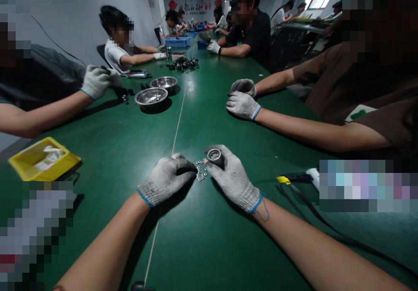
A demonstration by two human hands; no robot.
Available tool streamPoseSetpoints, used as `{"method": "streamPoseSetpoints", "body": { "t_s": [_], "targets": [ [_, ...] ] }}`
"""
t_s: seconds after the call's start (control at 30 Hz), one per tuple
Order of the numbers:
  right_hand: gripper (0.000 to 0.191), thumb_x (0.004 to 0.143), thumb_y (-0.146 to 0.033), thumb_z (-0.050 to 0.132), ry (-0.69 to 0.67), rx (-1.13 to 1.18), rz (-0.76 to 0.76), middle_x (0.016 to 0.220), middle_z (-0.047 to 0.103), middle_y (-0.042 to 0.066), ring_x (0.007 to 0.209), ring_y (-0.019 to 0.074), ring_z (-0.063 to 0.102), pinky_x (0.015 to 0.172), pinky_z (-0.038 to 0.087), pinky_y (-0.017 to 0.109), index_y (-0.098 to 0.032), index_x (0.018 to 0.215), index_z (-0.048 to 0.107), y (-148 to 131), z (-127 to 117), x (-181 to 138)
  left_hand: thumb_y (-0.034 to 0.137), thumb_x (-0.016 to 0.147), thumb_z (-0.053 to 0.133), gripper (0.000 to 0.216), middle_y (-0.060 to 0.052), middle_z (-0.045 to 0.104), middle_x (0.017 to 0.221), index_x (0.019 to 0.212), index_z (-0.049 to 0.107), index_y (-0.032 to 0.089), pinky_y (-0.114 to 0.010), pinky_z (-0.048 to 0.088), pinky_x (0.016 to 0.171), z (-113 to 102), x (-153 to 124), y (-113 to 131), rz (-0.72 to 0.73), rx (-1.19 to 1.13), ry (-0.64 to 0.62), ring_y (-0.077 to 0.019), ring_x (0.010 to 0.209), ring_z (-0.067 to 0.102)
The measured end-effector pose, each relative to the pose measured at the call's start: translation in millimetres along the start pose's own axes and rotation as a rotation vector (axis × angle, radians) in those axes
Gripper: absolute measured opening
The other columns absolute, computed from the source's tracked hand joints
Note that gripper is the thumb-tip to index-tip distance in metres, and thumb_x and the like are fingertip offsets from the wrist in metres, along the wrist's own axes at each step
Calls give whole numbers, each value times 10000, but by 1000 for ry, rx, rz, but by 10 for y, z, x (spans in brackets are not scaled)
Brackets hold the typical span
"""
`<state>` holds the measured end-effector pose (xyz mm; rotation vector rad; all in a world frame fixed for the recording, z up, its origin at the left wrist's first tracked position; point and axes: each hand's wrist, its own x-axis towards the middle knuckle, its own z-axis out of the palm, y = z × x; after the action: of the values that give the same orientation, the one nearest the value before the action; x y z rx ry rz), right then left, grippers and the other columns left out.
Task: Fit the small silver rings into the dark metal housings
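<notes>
My right hand (pixel 232 175), in a grey knit glove with blue trim, is closed around a short dark cylinder (pixel 214 156). Its round silver-rimmed end faces up, and small details show inside the rim. Several small silver rings (pixel 200 173), like nuts or washers, lie on the green table between my hands. My left hand (pixel 168 177), gloved the same way, reaches down at the left side of these rings with thumb and fingers pinched together. Whatever sits between those fingertips is too small or hidden to make out.
Two metal bowls (pixel 151 97) stand farther up the green table (pixel 202 247). A yellow bin (pixel 42 158) is at the left, a black cable (pixel 326 214) at the right. Co-workers' gloved hands (pixel 243 103) work along both sides. Black cords (pixel 184 63) lie heaped beyond the bowls.
</notes>
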<state>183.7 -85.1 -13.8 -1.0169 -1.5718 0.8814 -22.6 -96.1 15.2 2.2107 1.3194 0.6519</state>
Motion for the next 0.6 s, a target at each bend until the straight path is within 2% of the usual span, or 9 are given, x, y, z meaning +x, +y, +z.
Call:
{"method": "streamPoseSetpoints", "body": {
  "t_s": [0.17, 0.4, 0.6],
  "targets": [
    [207, 888, -324, 676, 14, -20, -9, 993, 750, 55, 923, 219, 710, 836, 592, 354, -216, 1064, 668, 0, 14, -13, 238, 939, 639, 197, -41, 738, 847, 897, 831, 224, -295, 551, 743, 35, 4, -40, 13, 45, 21, -164, 753, 688],
    [226, 891, -327, 659, -12, -63, -48, 1002, 735, 76, 919, 229, 695, 849, 585, 367, -199, 1076, 640, 21, -28, -25, 271, 959, 629, 213, -48, 743, 861, 907, 829, 219, -297, 539, 748, 48, 13, -41, -5, 98, 12, -178, 779, 694],
    [223, 887, -278, 641, -39, -41, -60, 1036, 727, 69, 954, 231, 683, 899, 574, 389, -213, 1100, 632, 85, -28, -24, 270, 945, 632, 206, -42, 751, 834, 887, 822, 214, -295, 549, 750, 37, 15, -27, -22, 32, 47, -173, 770, 699]
  ]
}}
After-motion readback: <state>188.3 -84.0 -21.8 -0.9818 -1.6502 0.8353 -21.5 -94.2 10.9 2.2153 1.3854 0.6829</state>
